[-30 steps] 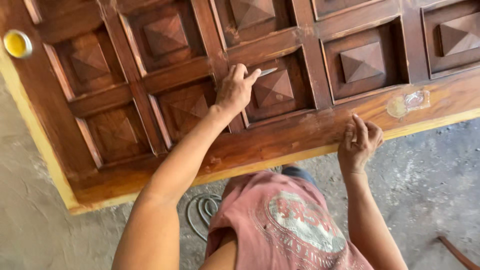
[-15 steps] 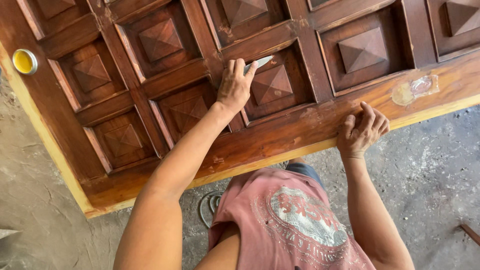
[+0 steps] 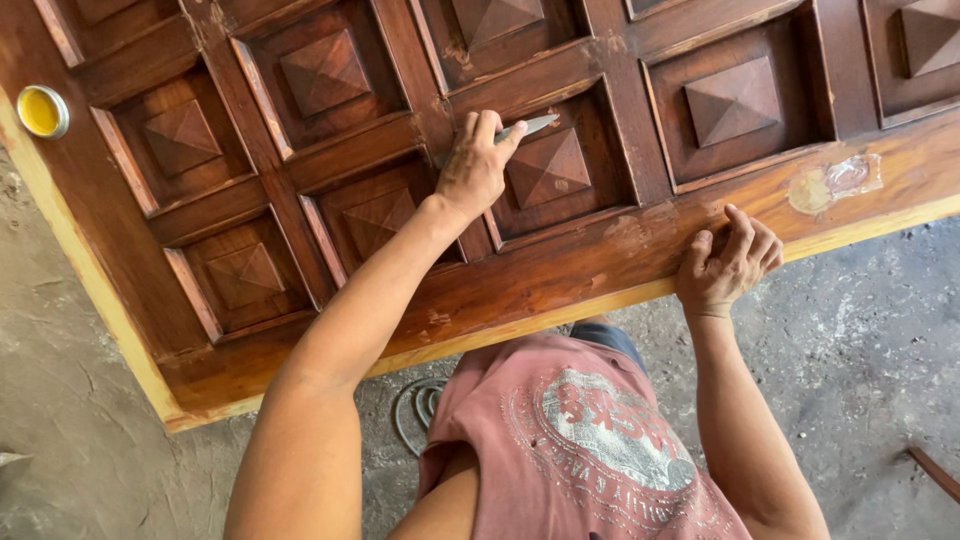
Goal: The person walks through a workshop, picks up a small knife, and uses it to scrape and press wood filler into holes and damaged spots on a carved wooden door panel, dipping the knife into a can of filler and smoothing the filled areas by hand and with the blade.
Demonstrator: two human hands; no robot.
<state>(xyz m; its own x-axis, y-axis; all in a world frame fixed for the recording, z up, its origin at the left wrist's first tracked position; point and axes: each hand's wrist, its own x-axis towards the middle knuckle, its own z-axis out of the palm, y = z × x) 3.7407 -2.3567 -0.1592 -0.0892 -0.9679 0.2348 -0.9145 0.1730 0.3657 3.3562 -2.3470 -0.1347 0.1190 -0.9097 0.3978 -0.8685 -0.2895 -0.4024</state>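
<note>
Since half a second ago, my left hand (image 3: 478,165) has barely shifted along the wooden door (image 3: 560,275); its knife (image 3: 525,127) is a touch flatter now, and the view has slid slightly. I see the fingers of that hand clenched around the handle, the grey blade poking out to the right over a carved pyramid panel (image 3: 548,168). My right hand (image 3: 728,268) rests on the door's lower rail near its yellow edge, fingers curled and pressing the wood, holding nothing. A small yellow tin (image 3: 42,111) sits on the far left corner, well apart. A pale putty patch (image 3: 835,182) marks the rail to the right.
</note>
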